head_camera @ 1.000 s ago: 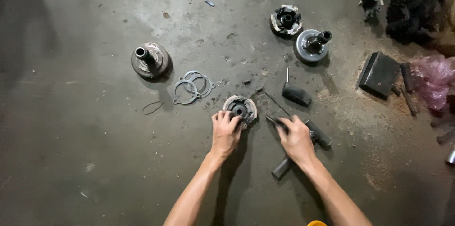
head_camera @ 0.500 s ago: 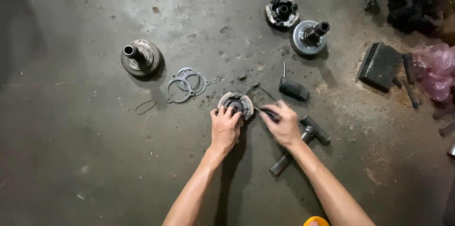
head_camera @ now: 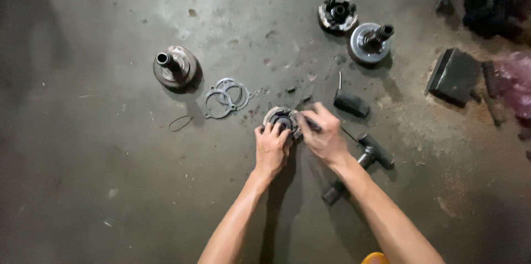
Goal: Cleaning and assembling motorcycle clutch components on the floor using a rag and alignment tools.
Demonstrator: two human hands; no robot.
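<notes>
with the round clutch hub (head_camera: 281, 120) lying on the concrete floor (head_camera: 110, 186), the left hand (head_camera: 271, 146) grips its near rim and the right hand (head_camera: 323, 135) pinches a thin dark tool (head_camera: 308, 124) at its edge; hold the hub steady and pry gently.

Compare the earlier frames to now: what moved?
The right hand left the tools lying to the right and moved left onto the round metal part, a thin dark tool in its grip. The left hand stayed on the part; other pieces lie unmoved.
</notes>
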